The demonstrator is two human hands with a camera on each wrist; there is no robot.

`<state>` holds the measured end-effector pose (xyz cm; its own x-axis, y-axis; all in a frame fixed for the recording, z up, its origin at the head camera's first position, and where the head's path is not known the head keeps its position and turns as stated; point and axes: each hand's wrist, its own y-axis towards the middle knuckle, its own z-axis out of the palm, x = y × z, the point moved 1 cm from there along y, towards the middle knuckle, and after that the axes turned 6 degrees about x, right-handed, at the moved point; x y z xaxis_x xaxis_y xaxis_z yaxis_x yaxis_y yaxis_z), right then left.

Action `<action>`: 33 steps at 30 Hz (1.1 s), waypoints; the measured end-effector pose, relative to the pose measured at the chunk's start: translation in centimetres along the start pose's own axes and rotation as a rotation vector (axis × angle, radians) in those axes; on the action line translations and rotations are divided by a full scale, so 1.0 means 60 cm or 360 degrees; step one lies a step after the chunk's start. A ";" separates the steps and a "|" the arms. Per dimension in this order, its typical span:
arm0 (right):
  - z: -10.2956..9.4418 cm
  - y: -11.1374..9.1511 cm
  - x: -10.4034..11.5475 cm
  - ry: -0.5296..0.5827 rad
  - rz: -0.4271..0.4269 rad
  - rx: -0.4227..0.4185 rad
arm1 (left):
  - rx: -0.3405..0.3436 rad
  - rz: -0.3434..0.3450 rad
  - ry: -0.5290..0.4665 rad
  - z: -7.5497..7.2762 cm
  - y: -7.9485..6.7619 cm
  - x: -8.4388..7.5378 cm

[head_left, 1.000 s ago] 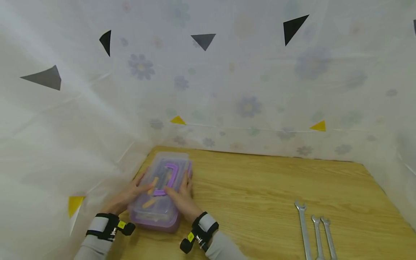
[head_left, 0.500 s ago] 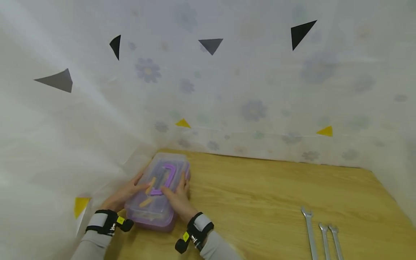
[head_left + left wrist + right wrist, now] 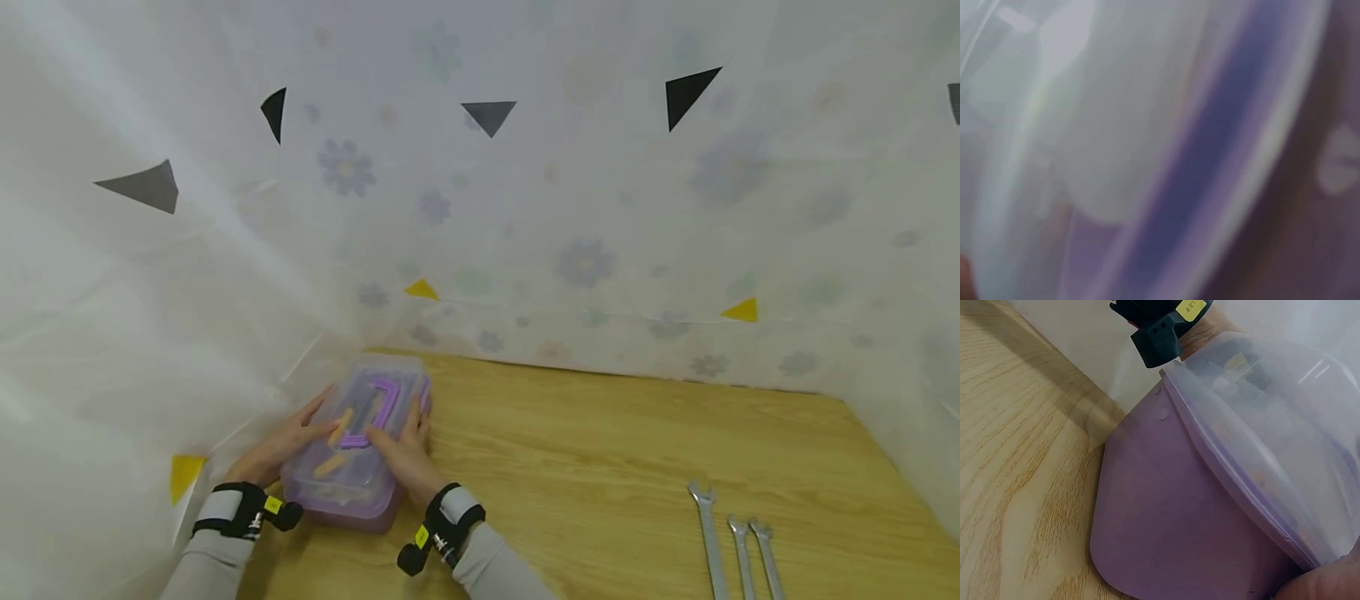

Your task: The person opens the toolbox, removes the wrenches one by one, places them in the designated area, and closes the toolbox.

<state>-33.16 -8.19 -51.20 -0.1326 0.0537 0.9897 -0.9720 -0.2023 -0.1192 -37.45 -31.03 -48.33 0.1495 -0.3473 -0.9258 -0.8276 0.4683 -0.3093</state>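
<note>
A purple storage box (image 3: pixel 341 510) with a clear, cloudy lid and a purple handle (image 3: pixel 386 408) sits at the left of the wooden table. My left hand (image 3: pixel 281 442) holds its left side, thumb over the lid. On the opposite side my right hand (image 3: pixel 408 458) grips it, thumb beside the handle and fingers along the edge. Two tan strips (image 3: pixel 341 425) show at the lid; whether they lie on or under it I cannot tell. The left wrist view is a blurred close-up of the lid rim (image 3: pixel 1222 137). In the right wrist view the purple wall (image 3: pixel 1166 506) stands beside the wood grain.
Three metal wrenches (image 3: pixel 708 533) lie side by side at the table's right front. Whitish sheeting (image 3: pixel 585 192) with faint flowers and dark and yellow triangles rises behind the table (image 3: pixel 585 467). It also hangs close along the left, next to my left arm.
Both hands have shifted the box a little to the left across the table, keeping their hold. The head view has also moved slightly. The wrenches lie as before.
</note>
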 end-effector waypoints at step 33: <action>-0.389 -0.127 0.111 -0.1970 -0.0581 -0.0174 | -0.1108 0.0932 0.1677 0.206 0.059 -0.195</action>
<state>-31.13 16.53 -45.53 0.3516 -0.8583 0.3737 -0.9322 -0.2843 0.2241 -35.43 -15.29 -41.28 -0.5240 -0.8309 -0.1873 -0.7702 0.3683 0.5207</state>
